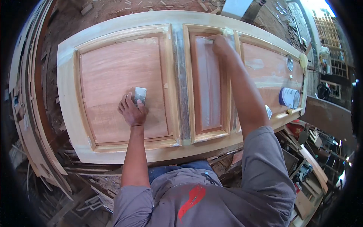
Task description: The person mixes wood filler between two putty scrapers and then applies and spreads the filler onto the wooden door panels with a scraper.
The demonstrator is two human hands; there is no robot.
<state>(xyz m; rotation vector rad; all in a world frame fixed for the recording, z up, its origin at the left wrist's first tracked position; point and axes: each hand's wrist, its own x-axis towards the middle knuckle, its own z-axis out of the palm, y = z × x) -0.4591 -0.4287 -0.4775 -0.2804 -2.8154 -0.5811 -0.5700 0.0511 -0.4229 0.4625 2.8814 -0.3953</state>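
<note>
My left hand (132,110) rests over the large left panel (117,75) of a wooden door (124,156). Its thumb and fingers close on a flat, pale grey rectangular piece (141,93), whose exact kind I cannot make out. My right hand (222,45) is at the top of the narrow middle panel (213,90), fingers curled closed. Whatever it grips is mostly hidden, though a light, flat edge shows beside the fingers. Whitish smears cover the middle panel. Pale patches also mark the right panel (272,56).
A white and blue tub (289,98) stands on the right panel. Near it lies a round metal lid or tin (290,63). Long boards (41,90) lean at the left. Wood scraps (308,181) are piled at the lower right, and shavings litter the ground behind the door.
</note>
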